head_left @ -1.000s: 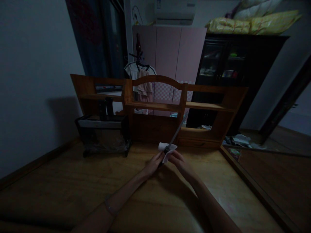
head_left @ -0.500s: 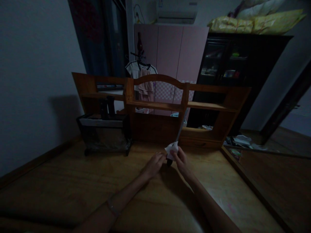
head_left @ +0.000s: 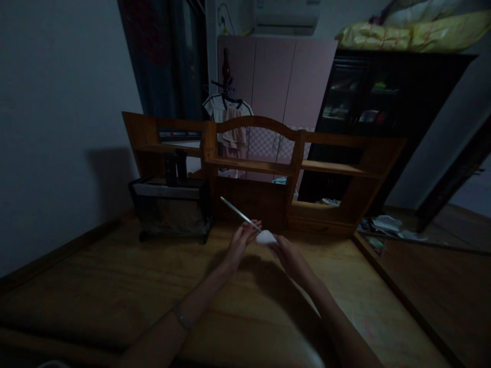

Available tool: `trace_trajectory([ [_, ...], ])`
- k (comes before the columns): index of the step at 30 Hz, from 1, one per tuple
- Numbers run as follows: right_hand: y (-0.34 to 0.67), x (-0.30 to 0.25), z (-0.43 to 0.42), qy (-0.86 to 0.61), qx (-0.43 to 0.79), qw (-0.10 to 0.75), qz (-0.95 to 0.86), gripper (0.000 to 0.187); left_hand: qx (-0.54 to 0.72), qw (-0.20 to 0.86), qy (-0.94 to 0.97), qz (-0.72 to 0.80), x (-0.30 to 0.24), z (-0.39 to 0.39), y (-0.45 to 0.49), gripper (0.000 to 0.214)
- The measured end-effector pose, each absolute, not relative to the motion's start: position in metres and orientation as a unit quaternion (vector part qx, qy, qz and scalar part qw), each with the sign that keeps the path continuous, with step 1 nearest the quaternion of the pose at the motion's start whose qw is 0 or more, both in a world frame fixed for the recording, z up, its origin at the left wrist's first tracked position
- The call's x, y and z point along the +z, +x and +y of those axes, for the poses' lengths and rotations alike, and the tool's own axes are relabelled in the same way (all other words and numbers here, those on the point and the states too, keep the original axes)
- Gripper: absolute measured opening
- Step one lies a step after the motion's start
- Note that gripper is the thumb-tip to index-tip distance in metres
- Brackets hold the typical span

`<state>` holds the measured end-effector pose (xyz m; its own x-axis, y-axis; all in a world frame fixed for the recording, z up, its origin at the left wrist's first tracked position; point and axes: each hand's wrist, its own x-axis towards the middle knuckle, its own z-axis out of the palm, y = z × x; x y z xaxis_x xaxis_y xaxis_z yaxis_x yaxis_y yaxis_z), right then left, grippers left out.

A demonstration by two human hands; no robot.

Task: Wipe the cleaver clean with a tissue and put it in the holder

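A long, thin silver-grey rod [head_left: 237, 210] slants up to the left above the wooden tabletop [head_left: 161, 286]. Around its lower right part is a crumpled white tissue [head_left: 265, 237]. My right hand [head_left: 286, 254] is closed on the tissue and the rod's end, which the fingers hide. Just under the rod is my left hand [head_left: 240, 245], its fingers stretched out and apart. The rod crosses by its fingertips; whether they touch it I cannot tell.
A black-framed box-like appliance [head_left: 172, 204] stands on the tabletop at left. A wooden shelf unit [head_left: 253, 166] runs along the back edge. The tabletop's raised rim [head_left: 399, 291] borders the right side. Beyond are pink wardrobe doors [head_left: 270, 76] and a dark cabinet [head_left: 414, 97].
The rod has swung from pointing up to the right to pointing up to the left. My left hand has opened beneath it. The dark end seen earlier is now hidden.
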<state>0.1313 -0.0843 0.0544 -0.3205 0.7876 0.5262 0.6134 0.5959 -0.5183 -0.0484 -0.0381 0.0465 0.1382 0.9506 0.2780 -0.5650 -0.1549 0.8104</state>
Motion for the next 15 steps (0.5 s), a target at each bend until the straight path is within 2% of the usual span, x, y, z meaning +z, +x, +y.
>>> trace_trajectory([
  [3,0.132,0.051,-0.084,-0.447,0.105,0.349,-0.817,0.027,0.615,0.628,0.415,0.234,0.043,-0.033,-0.056,0.035],
  [7,0.137,0.063,-0.084,-0.44,0.121,0.349,-0.819,0.026,0.576,0.664,0.398,0.263,0.041,-0.034,-0.062,0.032],
  [15,0.163,0.099,-0.08,-0.427,0.24,0.319,-0.811,0.03,0.572,0.709,0.334,0.243,0.035,-0.04,-0.051,0.024],
])
